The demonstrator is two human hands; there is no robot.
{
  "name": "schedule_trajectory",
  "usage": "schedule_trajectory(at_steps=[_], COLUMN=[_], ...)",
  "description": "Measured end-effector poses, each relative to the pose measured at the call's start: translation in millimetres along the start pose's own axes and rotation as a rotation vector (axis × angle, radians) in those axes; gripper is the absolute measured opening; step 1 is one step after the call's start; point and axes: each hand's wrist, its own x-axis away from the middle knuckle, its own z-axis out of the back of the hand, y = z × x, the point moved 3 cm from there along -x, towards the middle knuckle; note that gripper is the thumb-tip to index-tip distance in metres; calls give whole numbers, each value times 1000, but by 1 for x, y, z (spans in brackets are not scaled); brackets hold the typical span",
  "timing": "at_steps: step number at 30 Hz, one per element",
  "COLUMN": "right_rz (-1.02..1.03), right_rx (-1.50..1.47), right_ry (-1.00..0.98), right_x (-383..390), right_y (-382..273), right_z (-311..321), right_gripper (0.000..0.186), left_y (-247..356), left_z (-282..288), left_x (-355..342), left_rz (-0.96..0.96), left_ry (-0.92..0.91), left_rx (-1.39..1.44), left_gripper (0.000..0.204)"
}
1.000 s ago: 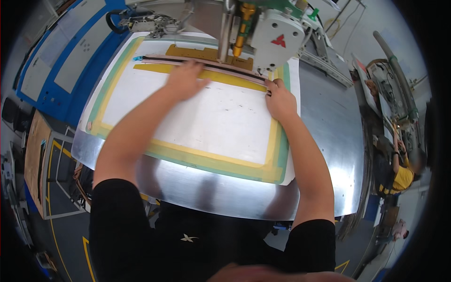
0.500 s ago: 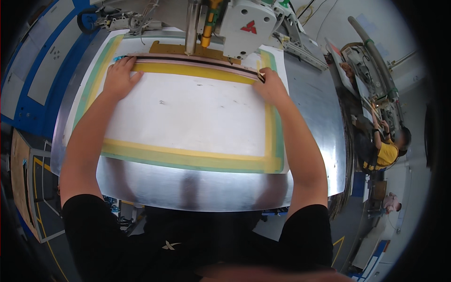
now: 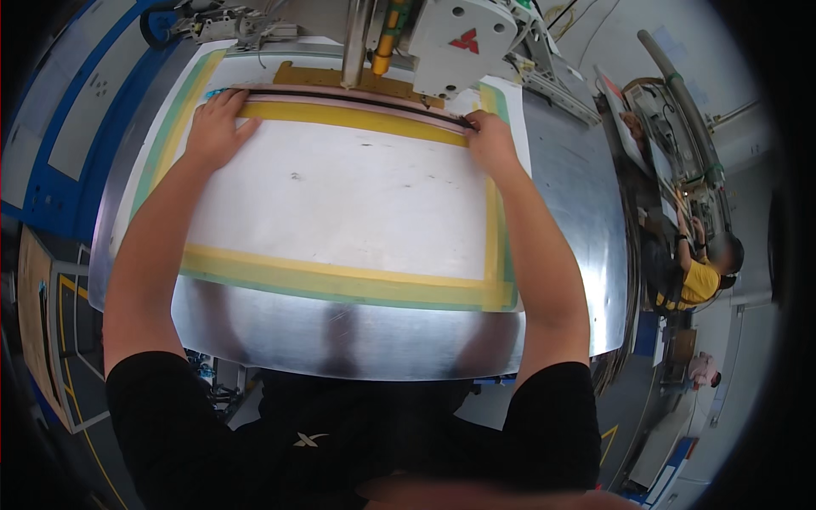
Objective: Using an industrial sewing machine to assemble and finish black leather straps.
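The head view looks down on a big flat white board (image 3: 340, 204) that lies on a shiny metal table (image 3: 561, 221). The board has yellow and green tape around its edges. Along its far edge runs a long thin strip, pink with a dark line (image 3: 357, 98).

The left hand (image 3: 212, 127) lies flat on the far left corner of the board, fingers spread, touching the end of the strip. It presses down and does not close around anything. The right hand (image 3: 491, 140) sits at the far right end of the strip. Its fingers bend over the strip's end there, but I cannot tell if they pinch it or only push on it.

I think the step now is holding the strip straight on the board under the white sewing machine head (image 3: 459, 42), which hangs just past the far edge. The needle bar (image 3: 355, 42) stands right above the strip, between the two hands.

The next move seems to need both hands to hold the strip flat and lined up, and to keep fingers away from the needle.

Far off on the right, another person in a yellow shirt (image 3: 697, 280) works at a different table.
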Motion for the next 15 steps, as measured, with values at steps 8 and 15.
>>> schedule_trajectory(at_steps=[8,15], right_rz=[179,82], right_rx=[-15,199], right_ry=[326,189], right_x=[20,25], right_y=[3,-11], right_z=[-16,-14], right_gripper=[28,27], left_y=[-4,-5], left_z=[-3,-5], left_x=[-1,-4], left_rz=[24,51], left_ry=[-22,10], left_rx=[1,-39], left_gripper=[65,67])
